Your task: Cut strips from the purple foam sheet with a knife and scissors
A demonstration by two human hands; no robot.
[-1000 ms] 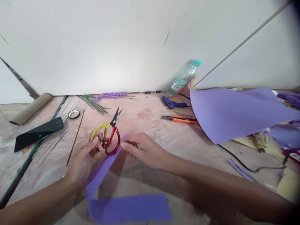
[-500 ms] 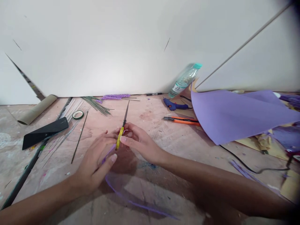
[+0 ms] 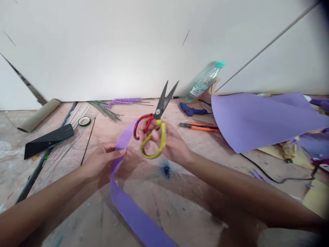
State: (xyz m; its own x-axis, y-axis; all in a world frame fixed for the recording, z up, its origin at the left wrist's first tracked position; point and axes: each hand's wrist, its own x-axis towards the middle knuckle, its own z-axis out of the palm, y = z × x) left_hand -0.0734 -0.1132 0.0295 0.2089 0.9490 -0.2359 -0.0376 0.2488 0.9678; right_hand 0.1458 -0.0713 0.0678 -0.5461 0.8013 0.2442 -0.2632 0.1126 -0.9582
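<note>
My left hand (image 3: 106,157) pinches a long purple paper strip (image 3: 136,216) between thumb and fingers. The strip's short end rises above the hand, and the rest curls down toward the bottom edge of the view. In my right hand (image 3: 173,142) is a pair of scissors (image 3: 158,111) with one red and one yellow handle. Fingers pass through the handle loops. The blades stand apart and point up and away, clear of the strip.
Leftward lie a cardboard tube (image 3: 39,115), a phone (image 3: 48,141), a tape roll (image 3: 84,121) and green wire stems (image 3: 105,110). Purple flower stalks (image 3: 125,101) rest by the wall. On the right are a bottle (image 3: 204,84), glue gun (image 3: 191,109), orange cutter (image 3: 200,127) and purple sheet (image 3: 264,120).
The scissors have turned from edge-on to broadside and their blades have parted. My right hand has moved right, away from my left. The purple strip now shows its flat face.
</note>
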